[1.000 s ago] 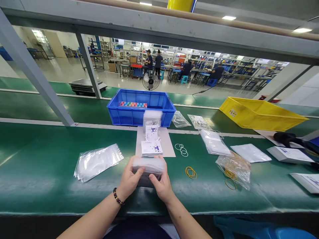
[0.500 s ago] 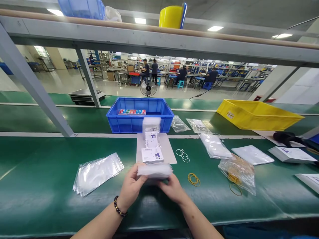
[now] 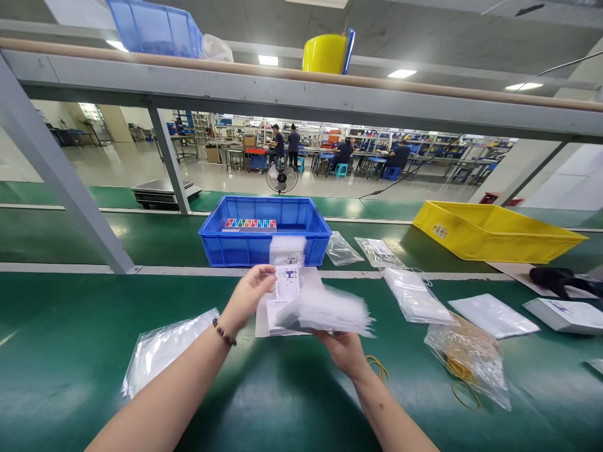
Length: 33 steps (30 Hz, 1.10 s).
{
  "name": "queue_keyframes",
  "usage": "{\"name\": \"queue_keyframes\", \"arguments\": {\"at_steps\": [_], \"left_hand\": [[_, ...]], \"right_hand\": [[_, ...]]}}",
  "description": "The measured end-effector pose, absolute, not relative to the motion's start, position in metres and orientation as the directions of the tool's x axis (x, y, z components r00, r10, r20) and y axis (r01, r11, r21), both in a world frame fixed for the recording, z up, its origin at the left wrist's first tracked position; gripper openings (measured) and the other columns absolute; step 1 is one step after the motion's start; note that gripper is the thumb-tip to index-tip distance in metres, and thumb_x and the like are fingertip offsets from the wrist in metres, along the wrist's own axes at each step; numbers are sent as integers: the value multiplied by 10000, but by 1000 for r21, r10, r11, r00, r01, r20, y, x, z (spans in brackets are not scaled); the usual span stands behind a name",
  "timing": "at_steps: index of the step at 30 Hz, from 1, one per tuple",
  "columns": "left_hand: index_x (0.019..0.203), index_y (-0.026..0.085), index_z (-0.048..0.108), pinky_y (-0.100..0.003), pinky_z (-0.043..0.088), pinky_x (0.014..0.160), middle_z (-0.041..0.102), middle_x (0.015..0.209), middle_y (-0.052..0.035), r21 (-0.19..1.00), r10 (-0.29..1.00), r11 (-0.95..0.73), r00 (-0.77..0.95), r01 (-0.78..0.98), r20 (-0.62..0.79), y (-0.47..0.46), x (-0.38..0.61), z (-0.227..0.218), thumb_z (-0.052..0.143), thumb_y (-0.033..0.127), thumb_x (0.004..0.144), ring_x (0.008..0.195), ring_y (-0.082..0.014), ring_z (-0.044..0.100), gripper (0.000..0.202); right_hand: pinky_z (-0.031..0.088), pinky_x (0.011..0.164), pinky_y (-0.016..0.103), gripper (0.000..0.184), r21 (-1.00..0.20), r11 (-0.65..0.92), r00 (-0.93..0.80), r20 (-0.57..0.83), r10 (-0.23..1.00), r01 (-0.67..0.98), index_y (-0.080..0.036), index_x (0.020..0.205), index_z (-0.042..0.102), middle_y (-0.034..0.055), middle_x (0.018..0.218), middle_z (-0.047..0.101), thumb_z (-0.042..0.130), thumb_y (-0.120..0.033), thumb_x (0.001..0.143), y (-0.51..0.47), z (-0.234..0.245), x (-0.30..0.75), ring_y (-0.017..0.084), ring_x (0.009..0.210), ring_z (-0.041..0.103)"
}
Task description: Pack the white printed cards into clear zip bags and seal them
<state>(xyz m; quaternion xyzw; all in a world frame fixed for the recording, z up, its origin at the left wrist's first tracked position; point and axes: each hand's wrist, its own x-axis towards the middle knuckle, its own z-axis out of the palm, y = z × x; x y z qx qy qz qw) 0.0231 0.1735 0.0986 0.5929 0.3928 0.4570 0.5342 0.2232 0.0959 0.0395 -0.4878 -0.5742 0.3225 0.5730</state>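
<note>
My right hand (image 3: 346, 350) grips a thick bundle of clear plastic bags (image 3: 325, 311) from below, lifted off the green belt; the bundle is blurred. My left hand (image 3: 249, 295), with a bead bracelet on its wrist, reaches forward, its fingers pinched near the printed white cards (image 3: 286, 282) on the grey sheet (image 3: 311, 279). What its fingertips hold, if anything, is hidden. A small stack of cards lies partly behind the bundle. Yellow rubber bands (image 3: 379, 367) lie just right of my right wrist.
A blue bin (image 3: 264, 229) stands behind the cards, a yellow bin (image 3: 494, 231) at the far right. Piles of clear bags (image 3: 160, 351) lie at left, with more bags (image 3: 414, 295) and a bag of rubber bands (image 3: 471, 361) at right. People work far behind.
My left hand let go of the bag bundle and reached forward to the cards. My right hand lifted the bundle and moved it right. The view tilted up.
</note>
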Motion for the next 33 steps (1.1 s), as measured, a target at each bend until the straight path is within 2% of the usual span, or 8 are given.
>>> {"name": "queue_keyframes", "arguments": {"at_steps": [1, 4, 6, 9, 16, 25, 29, 33], "left_hand": [[892, 169, 553, -231, 447, 624, 600, 914, -63, 991, 982, -11, 187, 133, -14, 194, 23, 94, 550, 390, 724, 809, -154, 572, 277], [687, 112, 563, -219, 368, 415, 611, 678, -74, 954, 967, 137, 173, 267, -188, 242, 27, 68, 631, 292, 654, 513, -142, 565, 196], [584, 101, 548, -210, 321, 353, 597, 557, -68, 925, 938, 217, 197, 311, -286, 259, 36, 49, 680, 250, 597, 396, -138, 534, 199], [522, 108, 524, -187, 297, 320, 577, 465, -51, 909, 911, 270, 222, 319, -348, 268, 51, 30, 689, 189, 576, 355, -141, 534, 191], [516, 151, 477, -181, 424, 401, 511, 395, 19, 970, 966, 149, 179, 191, -184, 283, 61, 29, 622, 168, 646, 457, -136, 592, 195], [474, 140, 555, -225, 409, 475, 510, 427, 30, 987, 989, -33, 151, 156, 9, 297, 51, 31, 601, 206, 571, 468, -128, 515, 126], [455, 146, 567, -238, 393, 503, 505, 439, 18, 981, 993, -74, 101, 179, 56, 303, 44, 37, 599, 246, 579, 506, -142, 500, 162], [529, 149, 608, -268, 419, 699, 591, 673, -36, 975, 988, -150, -6, 161, 153, 311, 48, 44, 561, 370, 654, 770, -194, 536, 258]], "right_hand": [[481, 783, 432, 129, -934, 305, 161, 335, 928, 185, -227, 738, 682, 41, 789, 698, 658, -264, 616, 103, 44, 230, 258, 785, 625], [482, 768, 426, 122, -948, 268, 207, 301, 931, 174, -216, 690, 689, 41, 768, 703, 682, -274, 583, 121, 55, 248, 273, 790, 629], [483, 758, 421, 136, -955, 245, 223, 278, 934, 165, -205, 678, 694, 46, 766, 704, 696, -289, 571, 131, 58, 258, 278, 794, 630], [485, 744, 423, 183, -962, 235, 220, 261, 940, 136, -190, 685, 699, 55, 772, 704, 719, -311, 549, 147, 58, 268, 279, 784, 631], [444, 814, 509, 265, -975, 217, 94, 221, 971, 55, -156, 757, 687, 91, 834, 698, 735, -310, 547, 191, 50, 265, 301, 840, 625], [477, 804, 418, 222, -977, 146, -66, 137, 988, 158, -153, 754, 663, 70, 821, 702, 671, -250, 555, 241, 15, 230, 262, 825, 639], [486, 781, 383, 205, -965, 107, -24, 105, 994, 237, -150, 786, 644, 69, 805, 695, 614, -196, 589, 247, 4, 224, 245, 802, 641], [428, 837, 432, 267, -932, 81, 124, 132, 983, 354, -152, 849, 605, 88, 896, 654, 609, -193, 585, 256, 1, 220, 275, 896, 593]]}}
